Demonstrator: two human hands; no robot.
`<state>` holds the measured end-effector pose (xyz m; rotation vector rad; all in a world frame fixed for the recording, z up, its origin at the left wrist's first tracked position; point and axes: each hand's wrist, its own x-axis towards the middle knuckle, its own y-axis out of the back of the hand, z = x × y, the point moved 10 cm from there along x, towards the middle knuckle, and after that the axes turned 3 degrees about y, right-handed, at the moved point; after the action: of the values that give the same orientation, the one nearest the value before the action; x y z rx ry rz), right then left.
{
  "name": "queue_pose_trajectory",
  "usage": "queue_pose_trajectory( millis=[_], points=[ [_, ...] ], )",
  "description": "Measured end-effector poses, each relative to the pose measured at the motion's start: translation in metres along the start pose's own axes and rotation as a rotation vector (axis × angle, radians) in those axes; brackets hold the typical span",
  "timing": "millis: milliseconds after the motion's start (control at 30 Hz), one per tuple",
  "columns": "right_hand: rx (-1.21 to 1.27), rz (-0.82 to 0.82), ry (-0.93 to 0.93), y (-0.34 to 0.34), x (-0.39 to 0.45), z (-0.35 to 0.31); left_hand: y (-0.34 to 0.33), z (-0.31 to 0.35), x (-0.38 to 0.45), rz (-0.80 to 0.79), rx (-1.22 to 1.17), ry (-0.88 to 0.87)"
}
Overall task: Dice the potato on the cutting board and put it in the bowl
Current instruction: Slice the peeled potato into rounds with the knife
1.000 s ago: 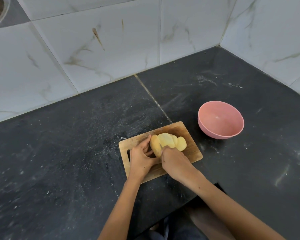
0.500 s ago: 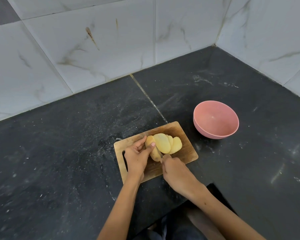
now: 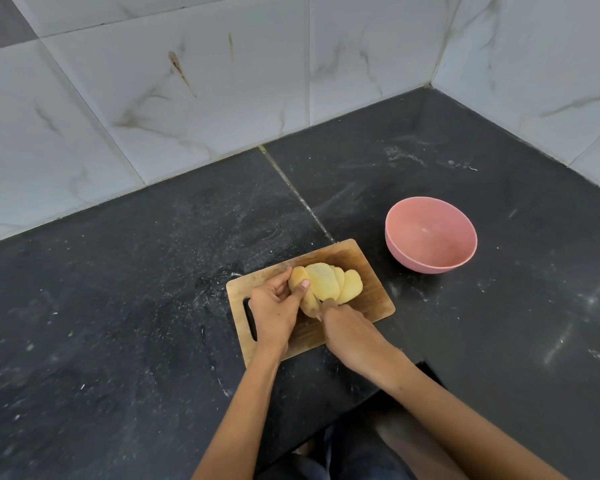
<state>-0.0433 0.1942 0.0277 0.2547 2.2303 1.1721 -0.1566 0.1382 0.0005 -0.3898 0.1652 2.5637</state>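
peeled potato (image 3: 326, 287) on cutting board (image 3: 371, 271), sliced, slabs leaning right. left hand (image 3: 274, 308) pinching uncut end, thumb on top. right hand (image 3: 350, 332) curled, apparently round a knife; blade barely visible. firm, wet-slick; best held at uncut end. bowl (image 3: 430, 233) well apart.

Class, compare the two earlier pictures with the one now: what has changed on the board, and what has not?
The right hand has drawn back toward the board's near edge, away from the top of the potato. The left hand still holds the potato's left end; the slices still lean together. The bowl stays empty beside the board.
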Motion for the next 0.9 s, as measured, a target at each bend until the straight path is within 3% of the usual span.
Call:
queue_pose_trajectory(
  millis=[900],
  points=[
    [0.082, 0.026, -0.038, -0.028, -0.005, 0.007, 0.003, 0.002, -0.003, -0.016, 0.04, 0.002]
  ],
)
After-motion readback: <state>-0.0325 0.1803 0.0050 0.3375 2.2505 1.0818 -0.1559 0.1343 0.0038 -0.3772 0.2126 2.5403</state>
